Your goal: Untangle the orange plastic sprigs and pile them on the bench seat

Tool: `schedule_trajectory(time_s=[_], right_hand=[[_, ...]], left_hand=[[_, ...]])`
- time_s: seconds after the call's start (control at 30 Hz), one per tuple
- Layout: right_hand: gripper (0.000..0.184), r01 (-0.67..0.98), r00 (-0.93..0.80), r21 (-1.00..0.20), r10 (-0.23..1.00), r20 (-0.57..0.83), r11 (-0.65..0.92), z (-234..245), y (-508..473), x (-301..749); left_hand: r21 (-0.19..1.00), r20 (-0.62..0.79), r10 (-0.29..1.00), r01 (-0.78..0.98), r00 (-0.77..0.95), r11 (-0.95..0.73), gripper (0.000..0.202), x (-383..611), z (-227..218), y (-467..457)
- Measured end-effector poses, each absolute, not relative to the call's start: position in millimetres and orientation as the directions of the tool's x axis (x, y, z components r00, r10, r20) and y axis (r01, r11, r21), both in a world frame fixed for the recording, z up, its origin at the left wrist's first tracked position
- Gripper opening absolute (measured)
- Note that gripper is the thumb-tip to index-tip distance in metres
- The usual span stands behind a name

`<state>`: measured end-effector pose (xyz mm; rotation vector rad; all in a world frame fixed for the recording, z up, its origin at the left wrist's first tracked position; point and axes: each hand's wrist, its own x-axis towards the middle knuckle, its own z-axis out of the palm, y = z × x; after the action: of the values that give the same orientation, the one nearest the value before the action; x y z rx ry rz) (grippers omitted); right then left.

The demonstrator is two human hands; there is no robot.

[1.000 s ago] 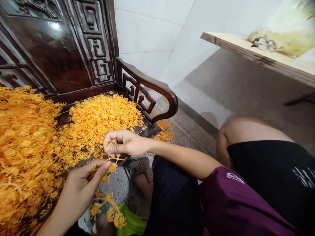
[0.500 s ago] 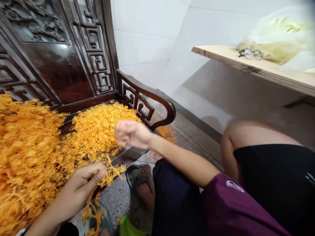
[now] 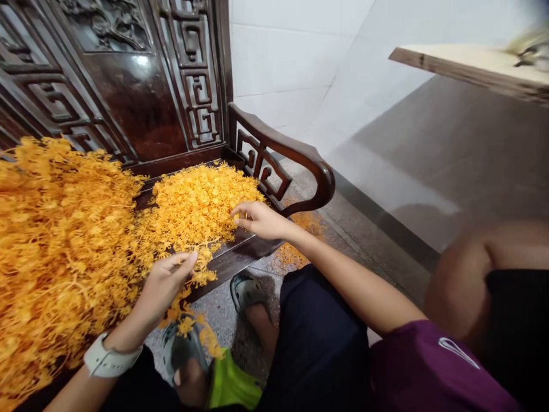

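My left hand (image 3: 165, 281) pinches an orange plastic sprig (image 3: 189, 312) that hangs down below the seat edge of a dark carved wooden bench (image 3: 257, 240). My right hand (image 3: 257, 219) reaches out to the edge of a smaller heap of small orange plastic flower pieces (image 3: 195, 203) on the bench seat, fingers loosely curled and touching it. A much larger pile of tangled orange plastic sprigs (image 3: 55, 229) covers the left of the seat. A white watch (image 3: 107, 359) is on my left wrist.
The bench armrest (image 3: 295, 160) curves just beyond my right hand. Orange pieces (image 3: 300, 240) lie scattered on the speckled floor under it. My sandalled feet (image 3: 246, 294) rest on the floor. A wooden board (image 3: 467, 66) juts in at the upper right. Another person's bare knee (image 3: 463, 280) is at the right.
My right hand has left the sprig and moved forward and down to the smaller heap on the seat. My left hand stays on the sprig. The view has shifted left.
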<state>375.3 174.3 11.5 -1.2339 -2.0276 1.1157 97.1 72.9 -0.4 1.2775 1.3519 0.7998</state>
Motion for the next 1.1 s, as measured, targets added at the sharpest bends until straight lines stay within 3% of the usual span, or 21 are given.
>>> schedule_trajectory(time_s=[0.07, 0.2, 0.37, 0.5, 0.73, 0.8, 0.93, 1.1], right_hand=[[0.031, 0.457, -0.502, -0.828, 0.863, 0.062, 0.326, 7.4, 173.8, 373.5], [0.057, 0.276, -0.458, -0.904, 0.872, 0.175, 0.326, 8.7, 169.2, 367.0], [0.043, 0.234, -0.55, -0.953, 0.835, 0.033, 0.192, 19.9, 149.7, 346.7], [0.031, 0.061, -0.609, -0.988, 0.79, 0.074, 0.139, 19.2, 135.6, 323.7], [0.041, -0.122, -0.548, -0.982, 0.835, -0.055, -0.144, 17.3, 136.3, 315.0], [0.045, -0.109, -0.58, -0.99, 0.814, -0.006, -0.084, 22.6, 138.9, 319.5], [0.044, -0.004, -0.528, -0.97, 0.824, 0.208, 0.243, 35.2, 142.0, 327.7], [0.039, -0.063, -0.455, -0.973, 0.861, 0.226, 0.222, 34.7, 139.0, 317.9]], left_hand=[[0.94, -0.305, 0.944, 0.197, 0.125, 0.277, 0.045, 101.0, -1.0, 70.8], [0.945, -0.325, 0.94, 0.064, 0.105, 0.32, 0.044, 103.8, -1.3, 74.2], [0.943, -0.322, 0.942, -0.053, 0.099, 0.328, 0.045, 109.0, 4.9, 77.1], [0.932, -0.334, 0.931, -0.099, 0.145, 0.349, 0.038, 115.0, 10.1, 71.7], [0.934, -0.293, 0.945, -0.168, 0.147, 0.316, 0.023, 107.3, 6.3, 70.2], [0.939, -0.284, 0.941, -0.143, 0.184, 0.312, 0.025, 103.1, 8.2, 70.8], [0.955, -0.257, 0.941, -0.093, 0.222, 0.282, 0.028, 96.1, 16.2, 70.0], [0.937, -0.267, 0.928, -0.157, 0.26, 0.314, 0.025, 100.2, 21.9, 70.8]])
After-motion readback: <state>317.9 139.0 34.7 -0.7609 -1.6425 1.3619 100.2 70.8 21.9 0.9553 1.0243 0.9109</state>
